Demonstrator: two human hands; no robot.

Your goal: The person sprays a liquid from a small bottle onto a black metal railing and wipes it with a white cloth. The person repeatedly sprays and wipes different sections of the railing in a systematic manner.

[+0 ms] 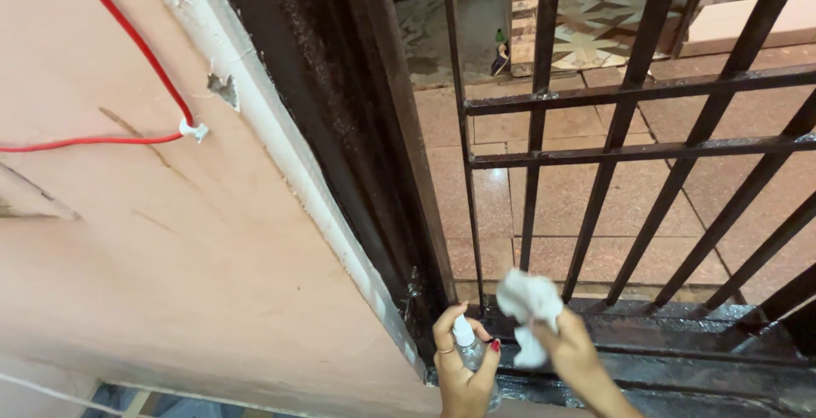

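My left hand (pixel 463 367) holds a small clear spray bottle (pixel 468 346) with a white nozzle, low by the foot of the dark door frame (pixel 357 129). My right hand (pixel 574 354) grips a crumpled white cloth (pixel 529 303) just to the right of the bottle. The cloth sits at the bottom of the dark metal gate (pixel 629 121), close to its lower rail (pixel 680 333), which looks wet and shiny.
A pink wall (pixel 153 257) fills the left side, with a red cable (pixel 127 44) clipped to it. Beyond the gate's bars lies a reddish tiled floor (pixel 561 197) and steps with patterned tiles (pixel 595 10).
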